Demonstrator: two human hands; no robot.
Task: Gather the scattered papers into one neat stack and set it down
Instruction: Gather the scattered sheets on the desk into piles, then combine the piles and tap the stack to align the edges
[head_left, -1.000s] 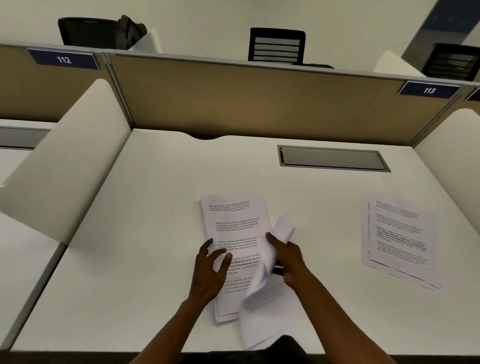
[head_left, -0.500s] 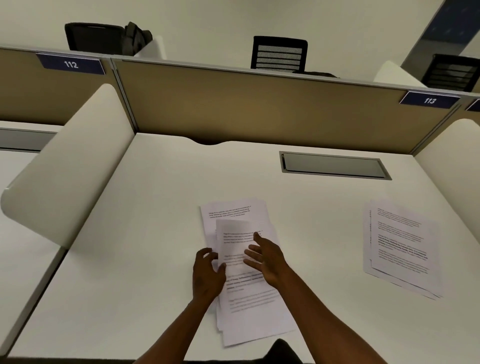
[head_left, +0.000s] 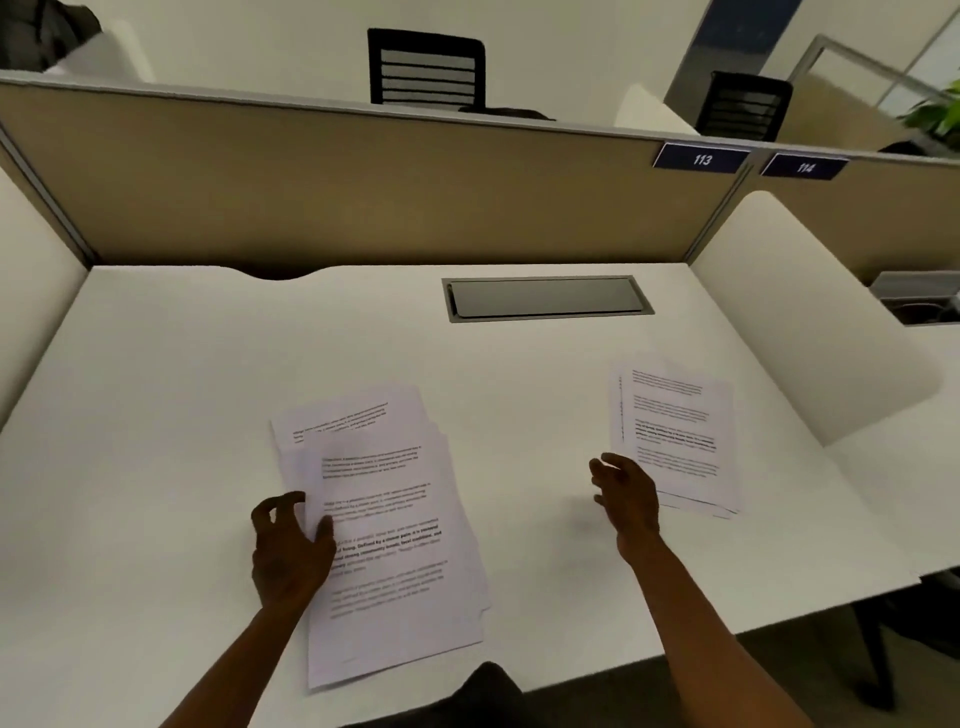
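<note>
While the left hand (head_left: 291, 556) presses its thumb on the messy big pile (head_left: 384, 530), the right hand (head_left: 626, 499) hangs open and empty near the small pile (head_left: 675, 431) on the counter (head_left: 182, 389).

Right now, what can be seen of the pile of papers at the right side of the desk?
The right pile of papers is a small, loose stack of white printed sheets lying flat on the white desk. Its edges are fanned, so lower sheets peek out along the left and near sides. The top sheet carries blocks of black text, one in bold, too blurred to read. The right hand, open, hovers at its near-left corner; whether it touches the paper cannot be told.
</note>
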